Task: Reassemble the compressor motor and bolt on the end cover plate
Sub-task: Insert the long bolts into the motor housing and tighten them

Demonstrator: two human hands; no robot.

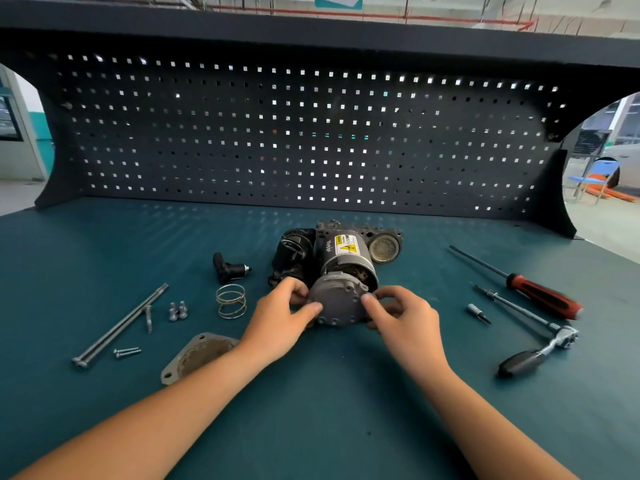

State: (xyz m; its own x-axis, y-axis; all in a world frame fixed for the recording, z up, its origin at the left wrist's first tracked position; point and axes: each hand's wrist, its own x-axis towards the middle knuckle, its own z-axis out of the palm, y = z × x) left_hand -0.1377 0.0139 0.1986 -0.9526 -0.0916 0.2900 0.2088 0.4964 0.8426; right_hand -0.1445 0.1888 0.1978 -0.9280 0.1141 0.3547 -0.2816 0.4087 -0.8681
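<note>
1. Head view: grey round metal end cap sits at the near end of the black cylindrical compressor motor, mid teal bench.
2. Left hand pinches its left rim, and right hand pinches its right rim.
3. Motor's yellow warning label shows a lightning triangle; wording unreadable.

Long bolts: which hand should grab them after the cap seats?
Left, probably. The long bolts lie far left, nearer the left hand; the right hand would have to cross the motor. Both hands grip the cap now, so the right could hold it.
</note>
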